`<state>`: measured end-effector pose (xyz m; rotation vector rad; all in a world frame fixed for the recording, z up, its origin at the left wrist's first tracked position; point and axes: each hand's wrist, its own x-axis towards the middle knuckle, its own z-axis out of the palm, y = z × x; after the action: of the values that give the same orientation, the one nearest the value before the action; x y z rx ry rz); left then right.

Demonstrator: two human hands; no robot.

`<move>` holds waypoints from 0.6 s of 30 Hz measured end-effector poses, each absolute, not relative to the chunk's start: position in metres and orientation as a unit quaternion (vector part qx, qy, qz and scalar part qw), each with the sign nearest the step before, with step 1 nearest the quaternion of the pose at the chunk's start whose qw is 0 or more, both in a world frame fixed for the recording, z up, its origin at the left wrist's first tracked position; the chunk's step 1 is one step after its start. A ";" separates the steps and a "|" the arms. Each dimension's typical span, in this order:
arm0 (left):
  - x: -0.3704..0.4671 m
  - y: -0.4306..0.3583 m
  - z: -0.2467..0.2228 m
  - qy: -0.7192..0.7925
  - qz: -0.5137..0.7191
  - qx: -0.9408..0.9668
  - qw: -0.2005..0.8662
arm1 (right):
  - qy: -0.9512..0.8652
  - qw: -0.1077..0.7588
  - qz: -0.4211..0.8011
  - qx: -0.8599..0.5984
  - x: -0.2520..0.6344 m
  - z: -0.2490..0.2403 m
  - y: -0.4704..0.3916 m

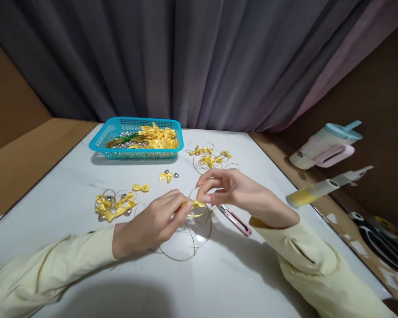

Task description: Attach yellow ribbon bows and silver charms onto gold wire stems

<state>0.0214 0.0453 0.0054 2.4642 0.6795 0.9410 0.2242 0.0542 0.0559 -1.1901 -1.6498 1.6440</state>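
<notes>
Over the middle of the table, a yellow satin bow [198,204] is held between my two hands. My left hand [159,216] is closed, its thumb and forefinger pinching the bow's left side. From the right, my right hand [228,187] pinches at the bow's other side with fingers bent; the exact grip is partly hidden. Thin gold cord [177,259] loops out below the bow onto the table. Pink-handled thread snips [237,223] lie just under my right wrist. Left of my left hand sits a cluster of yellow bows [119,205] with gold cord and silver pieces.
At the back left stands a blue basket [139,154] of bows and silver pieces. A loose bow [140,187], another with silver beads [176,175], and corded bows [207,160] lie nearer. Off the right edge are a tumbler [325,145], a clear tube [311,193] and black-handled scissors [381,245].
</notes>
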 end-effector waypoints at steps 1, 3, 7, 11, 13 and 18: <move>0.021 0.045 0.006 0.241 0.337 0.886 0.209 | -0.625 0.247 0.604 -0.429 0.227 0.055 0.057; 0.021 0.045 0.006 0.233 0.333 0.888 0.213 | -0.645 0.203 0.609 -0.414 0.229 0.051 0.062; 0.022 0.043 0.004 0.202 0.334 0.894 0.218 | -0.633 0.085 0.656 -0.401 0.221 0.031 0.066; 0.022 0.040 -0.004 0.180 0.334 0.902 0.208 | -0.631 0.059 0.678 -0.372 0.217 0.018 0.068; 0.022 0.039 -0.011 0.176 0.330 0.907 0.195 | -0.652 0.068 0.652 -0.381 0.221 0.020 0.069; 0.023 0.038 -0.030 0.181 0.298 0.923 0.161 | -0.784 0.145 0.397 -0.454 0.226 0.033 0.064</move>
<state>0.0232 0.0376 -0.0298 2.6357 0.5178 0.8505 0.2262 0.0644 0.0326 -1.3096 -2.2603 1.1426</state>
